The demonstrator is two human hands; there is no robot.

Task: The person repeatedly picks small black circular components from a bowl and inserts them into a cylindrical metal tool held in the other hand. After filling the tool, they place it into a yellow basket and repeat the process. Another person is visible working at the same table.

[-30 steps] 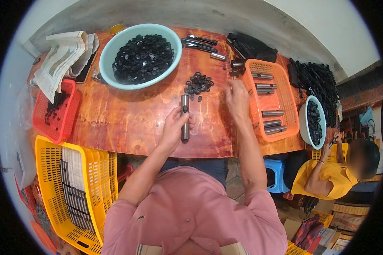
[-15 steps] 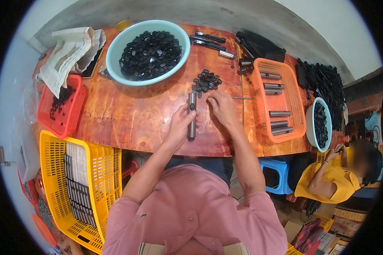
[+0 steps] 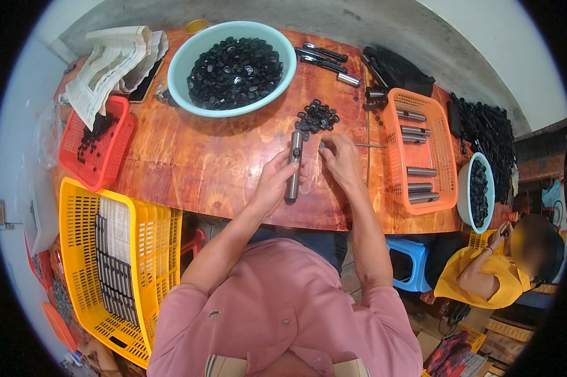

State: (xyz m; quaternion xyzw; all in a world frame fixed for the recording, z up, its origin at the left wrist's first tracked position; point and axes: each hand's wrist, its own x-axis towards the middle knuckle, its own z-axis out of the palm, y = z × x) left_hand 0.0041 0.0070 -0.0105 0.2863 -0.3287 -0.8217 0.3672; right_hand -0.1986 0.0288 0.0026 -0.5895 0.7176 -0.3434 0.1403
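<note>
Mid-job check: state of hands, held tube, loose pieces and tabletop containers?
Left hand: closed around metal tube
Metal tube: gripped near its middle
Right hand: curled, any hold unclear
Loose black pieces: heaped
Large basin: heaped with dark pieces
Orange basket: partly filled with tubes
Red basket: partly filled, black bits
Small basin: well filled, black parts

the one view, a wide fisheye from the left of two head-worn cameras, looks steeply down from above the near edge of the glossy orange-brown wooden table. it faces across the table to the grey wall behind it, near enough that the wearer's pink button-front cloth shirt fills the space before the table.
</note>
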